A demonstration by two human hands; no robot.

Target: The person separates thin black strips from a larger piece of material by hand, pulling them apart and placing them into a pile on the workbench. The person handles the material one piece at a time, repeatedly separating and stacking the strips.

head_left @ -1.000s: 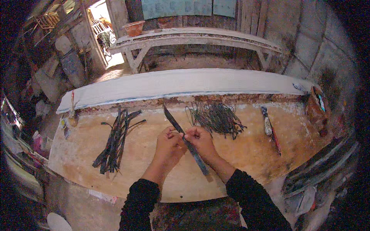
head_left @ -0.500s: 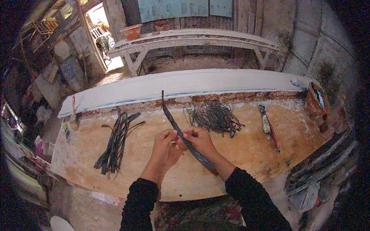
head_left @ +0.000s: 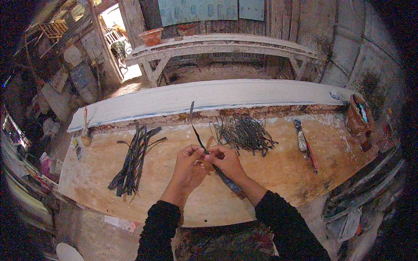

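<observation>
Both my hands pinch a long black strip (head_left: 226,181) above a pale wooden board. My left hand (head_left: 187,168) has its fingertips closed on the strip's middle. Right beside it, my right hand (head_left: 228,162) grips the same strip with thumb and fingers. One narrow end points up and away, while the wider end slants down beneath my right wrist. To the left lies a bundle of flat black strips (head_left: 132,167). Beyond my right hand sits a tangled pile of thin dark cords (head_left: 246,135). Exactly what my fingertips do is too small to tell.
The wooden board (head_left: 174,209) ends in front of a long white slab (head_left: 209,96). At right lie a wrapped-handle tool (head_left: 300,138) and a red slender tool (head_left: 311,156). A brown container (head_left: 358,116) stands at the right end, a brush (head_left: 85,124) at the left.
The strip has turned between my fingers, its far part now showing narrower and edge-on, its tip shifted slightly right. My hands stay close together, both still gripping.
</observation>
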